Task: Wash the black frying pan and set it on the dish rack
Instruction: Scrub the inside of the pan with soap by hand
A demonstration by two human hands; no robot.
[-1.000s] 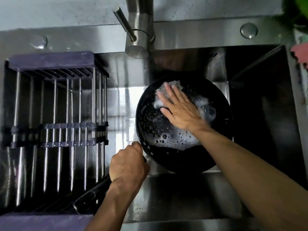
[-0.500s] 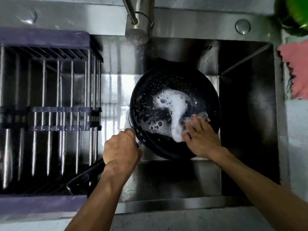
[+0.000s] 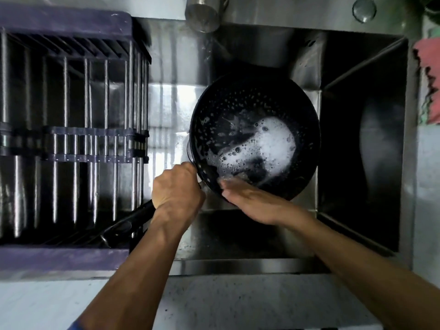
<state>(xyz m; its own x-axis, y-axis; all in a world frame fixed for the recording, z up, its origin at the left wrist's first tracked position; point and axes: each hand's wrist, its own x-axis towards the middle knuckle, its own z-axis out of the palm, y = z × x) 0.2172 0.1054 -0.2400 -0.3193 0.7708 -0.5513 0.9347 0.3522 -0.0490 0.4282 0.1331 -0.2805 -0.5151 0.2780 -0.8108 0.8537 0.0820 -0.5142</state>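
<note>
one black frying pan (image 3: 254, 136) sits tilted inside the steel sink (image 3: 357, 139), its handle (image 3: 133, 219) running down and left toward the dish rack (image 3: 71, 129). one patch of white foam (image 3: 269, 146) lies on the pan's floor, with scattered suds up the wall. two hands are in view. the left hand (image 3: 177, 189) is curled tight round the handle where it meets the pan. the right hand (image 3: 252, 201) lies flat with fingers straight at the pan's near rim; the fingertips are blurred, and whether a sponge sits under them cannot be told (something pale shows there, no more). one rack with upright metal bars and purple rails fills the sink's left side; its left edge is cut off. one faucet spout (image 3: 202, 15) is cropped at the top. one pink cloth (image 3: 428, 75) is half out of frame at right.
</note>
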